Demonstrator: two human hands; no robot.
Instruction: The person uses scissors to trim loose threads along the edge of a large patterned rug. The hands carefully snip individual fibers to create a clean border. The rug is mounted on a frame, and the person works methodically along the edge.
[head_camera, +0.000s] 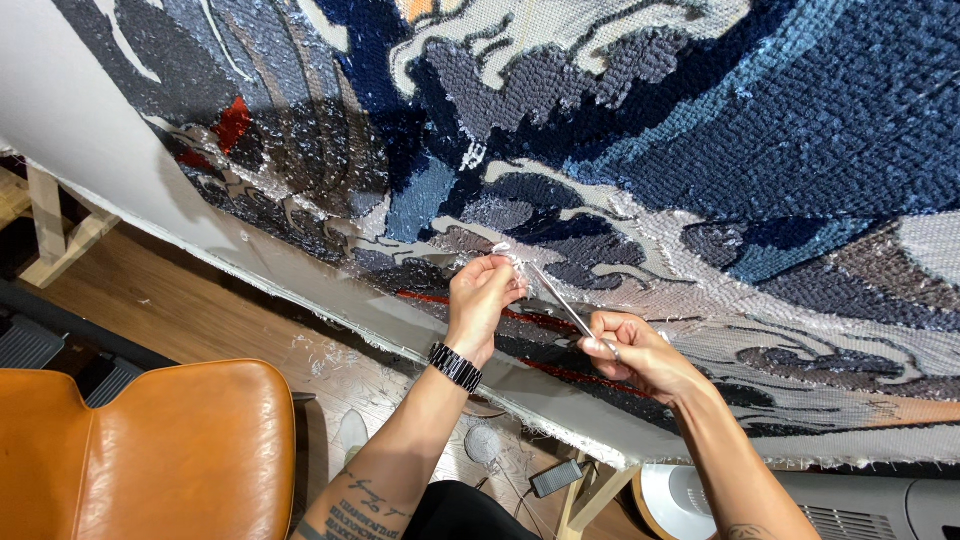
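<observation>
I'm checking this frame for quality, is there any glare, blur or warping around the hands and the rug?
Head view: even light, sharp on the left hand and right hand; the scissors gleam along the blade; glossy yarn on the tufted rug sparkles; wide-lens warp bends the rug edge; the orange chair shows soft sheen.

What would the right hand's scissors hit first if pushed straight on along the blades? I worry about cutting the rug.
The right hand aims the scissors up-left. First in line is probably the white yarn tuft pinched by the left hand, against the tufted rug; depth is unclear.
</observation>
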